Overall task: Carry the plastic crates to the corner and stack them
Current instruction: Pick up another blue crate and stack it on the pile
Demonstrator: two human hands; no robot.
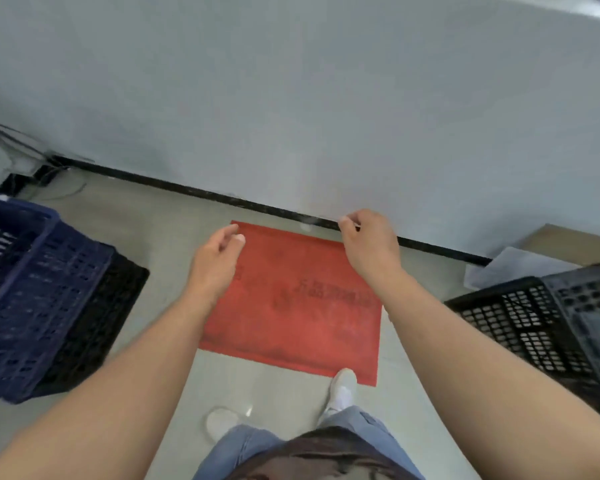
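Note:
A blue plastic crate [25,289] sits at the left, resting on a black crate [108,310] beneath it. At the right stand a black crate [513,323] and a dark grey crate [589,323] beside it. Both my arms reach forward over a red mat [298,317] on the floor. My left hand [219,254] hovers above the mat's far left corner, fingers loosely curled and apart, holding nothing. My right hand [368,240] hovers near the mat's far right corner by the black skirting, fingers curled, with nothing seen in it.
A white wall [326,98] with a black skirting strip runs across ahead. Cables [32,161] lie in the far left corner. A pale lid or tray [520,268] and cardboard [575,244] lie at the right. My white shoes stand at the mat's near edge.

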